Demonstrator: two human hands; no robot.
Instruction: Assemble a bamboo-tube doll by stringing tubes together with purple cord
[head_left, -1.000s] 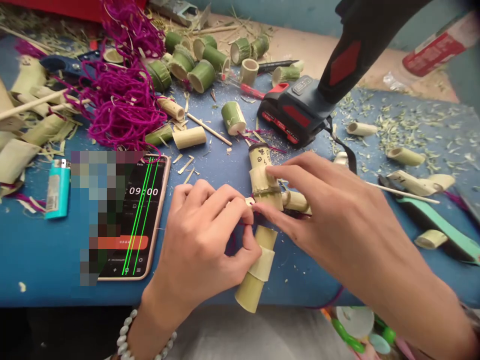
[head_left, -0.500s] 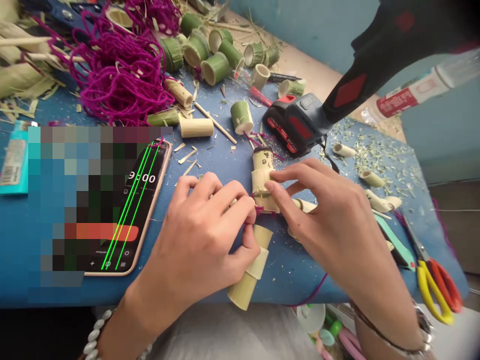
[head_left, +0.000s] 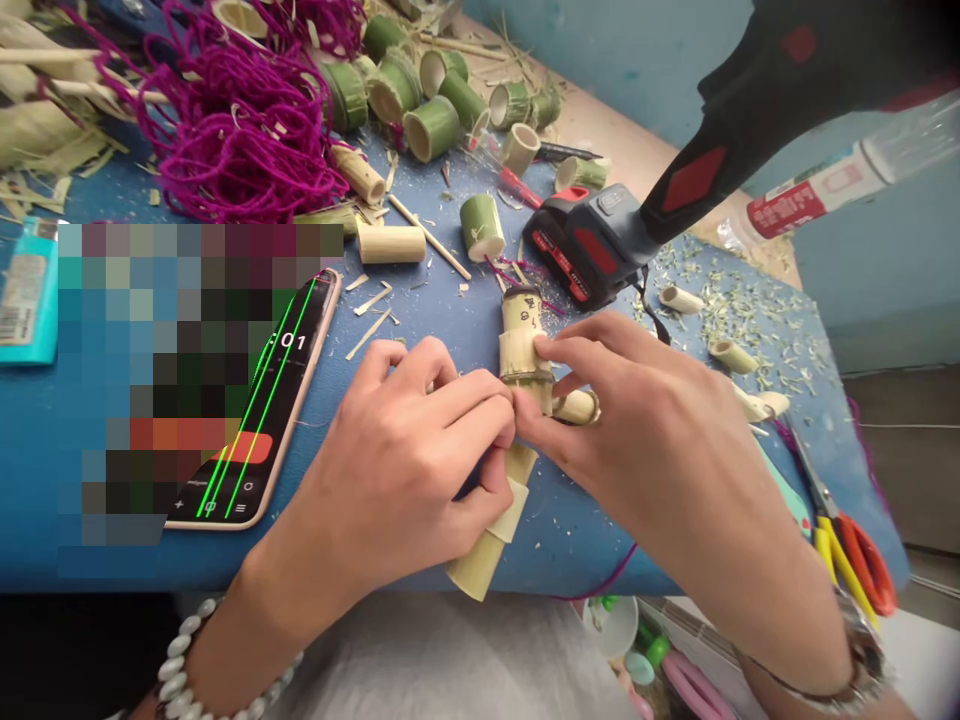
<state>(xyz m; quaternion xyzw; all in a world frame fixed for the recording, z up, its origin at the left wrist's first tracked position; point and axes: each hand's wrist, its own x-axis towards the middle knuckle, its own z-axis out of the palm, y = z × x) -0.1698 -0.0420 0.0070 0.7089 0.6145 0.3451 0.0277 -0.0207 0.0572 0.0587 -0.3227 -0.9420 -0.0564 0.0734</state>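
Observation:
My left hand is closed, its thumb and fingertips pinched at the lower end of an upright-pointing bamboo tube. What lies in the pinch is hidden. That tube is pale, with dark writing, a dark top rim and a wider bamboo sleeve. My right hand grips it from the right, index fingertip on the sleeve and thumb by its lower end, meeting my left fingertips. Another pale bamboo tube with a sleeve lies below my left hand, partly covered. A short bamboo piece shows behind my right fingers.
Tangled magenta yarn and several green bamboo sections lie at the back. A black-and-red cordless tool stands right of them. Scissors are near the right edge, a phone and turquoise lighter at left. Shavings litter the table.
My right thumb has moved down and left to the tube's lower end, against my left fingertips. Magenta string seen there before is now covered. The camera view has shifted slightly.

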